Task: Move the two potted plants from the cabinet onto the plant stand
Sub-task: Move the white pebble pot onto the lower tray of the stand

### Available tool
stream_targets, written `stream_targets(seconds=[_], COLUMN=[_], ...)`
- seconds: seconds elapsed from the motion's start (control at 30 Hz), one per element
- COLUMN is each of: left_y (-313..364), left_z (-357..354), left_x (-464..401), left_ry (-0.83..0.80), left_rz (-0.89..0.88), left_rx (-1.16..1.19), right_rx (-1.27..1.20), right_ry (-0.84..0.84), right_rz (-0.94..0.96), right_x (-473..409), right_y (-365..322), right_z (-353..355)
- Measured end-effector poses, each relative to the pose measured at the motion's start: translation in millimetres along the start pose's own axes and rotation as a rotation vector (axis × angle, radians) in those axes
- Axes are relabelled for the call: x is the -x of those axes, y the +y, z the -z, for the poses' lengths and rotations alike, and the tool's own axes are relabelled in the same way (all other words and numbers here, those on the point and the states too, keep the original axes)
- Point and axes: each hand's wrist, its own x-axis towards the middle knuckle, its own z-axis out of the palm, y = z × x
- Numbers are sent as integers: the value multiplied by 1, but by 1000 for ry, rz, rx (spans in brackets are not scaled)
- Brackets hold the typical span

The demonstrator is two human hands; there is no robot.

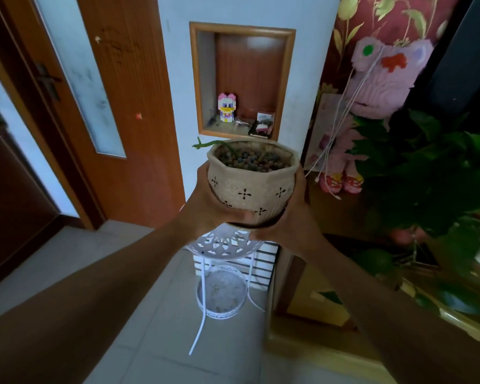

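A beige ceramic pot (pixel 251 184) with small cross marks, filled with clay pebbles and a thin green shoot, is held in the air between both hands. My left hand (pixel 208 209) cups its left side and base; my right hand (pixel 294 214) cups its right side and base. Directly below the pot stands the white metal plant stand (pixel 225 246), with a pierced round top shelf and a lower round shelf (pixel 222 295). A second plant with big dark green leaves (pixel 432 173) stands on the cabinet (pixel 455 314) at the right.
A wooden door (pixel 117 106) is at the left. A wall niche (pixel 244 79) behind the stand holds a small brick figure and boxes. A pink plush toy (pixel 380 79) hangs at the right. Grey tiled floor (pixel 139 328) lies in front of the stand.
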Motion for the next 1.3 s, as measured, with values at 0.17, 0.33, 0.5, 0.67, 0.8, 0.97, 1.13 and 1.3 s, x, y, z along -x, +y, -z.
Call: stream_targets(seconds=[0.17, 0.33, 0.5, 0.67, 0.8, 0.97, 1.13, 1.3], left_y=[-33, -79, -137, -197, -245, -310, -373, -432], left_z=[-2, -15, -37, -59, -71, -80, -91, -98], left_x=[27, 52, 74, 95, 114, 133, 141, 149], left_ry=[10, 26, 44, 81, 86, 107, 107, 103], left_rz=[73, 88, 152, 157, 165, 182, 168, 140], left_rx=[0, -1, -2, -35, -11, -31, -45, -60], right_rx=[-22, -42, 43, 97, 85, 32, -16, -18], right_ry=[23, -8, -38, -49, -47, -60, -73, -94], right_rz=[-27, -66, -60, -45, -15, 25, 38, 63], right_x=[32, 66, 96, 128, 157, 185, 207, 226], right_y=[24, 61, 112, 171, 216, 272, 323, 383], right_z=[-23, -38, -44, -58, -77, -103, -122, -144])
